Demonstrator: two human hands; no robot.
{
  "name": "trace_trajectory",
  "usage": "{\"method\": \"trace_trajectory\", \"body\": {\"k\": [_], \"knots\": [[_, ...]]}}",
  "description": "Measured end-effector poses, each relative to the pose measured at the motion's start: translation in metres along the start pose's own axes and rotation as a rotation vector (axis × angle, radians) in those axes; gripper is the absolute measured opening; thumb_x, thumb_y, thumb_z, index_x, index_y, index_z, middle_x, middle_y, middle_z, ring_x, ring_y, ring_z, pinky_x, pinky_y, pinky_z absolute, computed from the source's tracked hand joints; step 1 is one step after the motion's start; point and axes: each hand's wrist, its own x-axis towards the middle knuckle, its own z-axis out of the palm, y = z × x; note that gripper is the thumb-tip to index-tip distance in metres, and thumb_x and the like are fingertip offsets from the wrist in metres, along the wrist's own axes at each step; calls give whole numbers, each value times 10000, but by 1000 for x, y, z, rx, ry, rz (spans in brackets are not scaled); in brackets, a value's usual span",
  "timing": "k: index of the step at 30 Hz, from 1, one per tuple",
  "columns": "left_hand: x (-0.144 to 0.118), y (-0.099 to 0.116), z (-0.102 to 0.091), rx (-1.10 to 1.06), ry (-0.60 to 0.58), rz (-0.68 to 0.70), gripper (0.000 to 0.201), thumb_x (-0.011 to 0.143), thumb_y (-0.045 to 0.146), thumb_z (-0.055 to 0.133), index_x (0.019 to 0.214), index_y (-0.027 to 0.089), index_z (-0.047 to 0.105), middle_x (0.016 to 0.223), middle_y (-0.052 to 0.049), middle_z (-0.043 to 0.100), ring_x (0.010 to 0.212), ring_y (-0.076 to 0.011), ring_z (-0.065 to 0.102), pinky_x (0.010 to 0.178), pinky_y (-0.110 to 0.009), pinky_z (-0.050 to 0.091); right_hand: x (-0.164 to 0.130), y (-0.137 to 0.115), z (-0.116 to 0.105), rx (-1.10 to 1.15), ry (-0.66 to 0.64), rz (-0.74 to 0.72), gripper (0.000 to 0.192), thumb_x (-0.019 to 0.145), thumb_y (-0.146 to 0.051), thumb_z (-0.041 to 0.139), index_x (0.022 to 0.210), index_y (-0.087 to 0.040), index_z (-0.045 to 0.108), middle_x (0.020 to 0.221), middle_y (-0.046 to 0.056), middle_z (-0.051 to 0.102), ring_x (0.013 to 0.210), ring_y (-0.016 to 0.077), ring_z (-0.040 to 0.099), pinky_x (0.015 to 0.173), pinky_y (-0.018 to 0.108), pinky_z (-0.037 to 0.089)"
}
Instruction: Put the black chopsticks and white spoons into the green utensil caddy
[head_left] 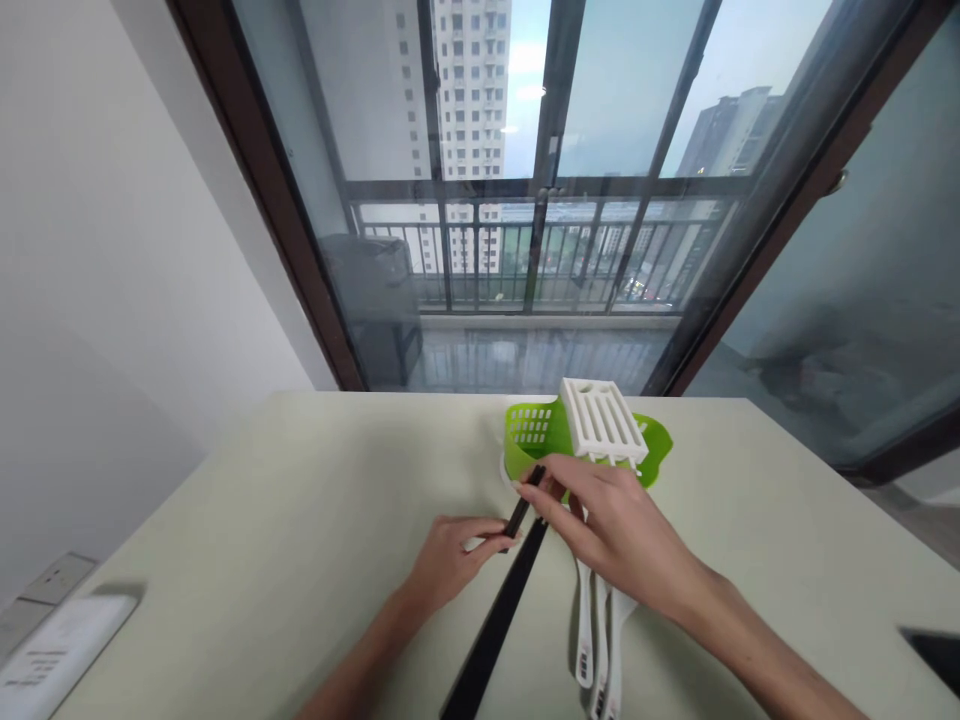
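My left hand [461, 560] is closed, its thumb and fingertips pinching the lower end of short-looking dark chopsticks [519, 515]. At their upper end, the fingers of my right hand [607, 515] close round the same chopsticks. Below the hands, a bundle of long black chopsticks [499, 625] runs toward the table's near edge. White long-handled spoons [601, 640] lie just right of it, their heads partly hidden under my right hand. Behind that hand stands a green perforated basket [531, 425], with a white slotted rack [604, 420] resting tilted on it.
The pale table [360, 480] reaches up to a glass door with a dark frame. A white power strip or similar box [67, 650] sits at the left edge, near a wall socket [60, 577]. A dark object [934, 655] shows at the right edge.
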Motion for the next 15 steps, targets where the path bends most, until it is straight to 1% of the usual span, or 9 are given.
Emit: {"method": "trace_trajectory", "body": {"k": [4,6,7,8,10,12,13,14,15], "knots": [[-3,-4,6,7,0,-54,172,904,401,692,929,290,822,987,8,827,876,-205,766,874,-308,552,1,-1,-3,-10,65,-24,188,1055,-323,493,1007,-212,637,848,20,695,745,167,663,675,287,463],[-4,-5,6,-32,43,-37,202,918,414,667,963,269,800,999,-11,821,888,-203,752,873,-315,547,1,-3,-11,-21,117,-49,194,1052,-316,498,996,-209,651,851,26,704,729,164,665,660,281,478],[-4,-5,5,-65,91,-23,235,940,430,632,1002,256,778,1013,-25,813,904,-202,741,866,-315,545,1,-4,-18,-22,158,-46,197,1046,-321,512,975,-213,660,827,21,702,698,157,657,634,273,479],[-3,-6,5,-105,153,-10,281,971,451,578,1041,240,750,1029,-43,799,914,-199,727,853,-315,544,2,-5,-26,-16,218,-26,195,1036,-333,534,950,-219,667,791,11,695,659,149,643,601,264,477],[-1,-8,3,-196,287,-1,398,1035,500,428,1074,204,692,1030,-78,763,880,-186,694,806,-314,541,6,-5,-47,2,400,39,202,1004,-374,592,884,-233,673,698,-14,663,572,135,601,531,252,456],[3,-13,2,-288,386,-31,507,1059,548,307,1030,180,655,959,-87,724,791,-172,655,739,-309,533,16,-1,-69,18,629,73,223,972,-425,635,865,-234,675,664,-16,650,539,136,581,517,262,453],[5,-15,3,-328,417,-57,541,1058,572,280,1004,174,642,923,-84,705,753,-167,635,709,-306,526,22,3,-79,13,700,85,234,964,-440,643,871,-228,678,663,-11,651,538,137,578,528,267,457],[6,-18,3,-362,437,-86,559,1052,596,273,983,173,632,892,-79,687,728,-164,619,683,-302,519,29,7,-87,-6,727,91,250,959,-453,645,871,-222,678,665,-7,652,541,135,579,540,268,457],[8,-20,4,-388,445,-115,566,1043,617,281,971,173,625,863,-70,670,710,-162,606,664,-298,511,37,13,-93,-35,710,100,270,957,-465,642,860,-216,676,658,-6,653,541,132,579,553,266,453]]}}
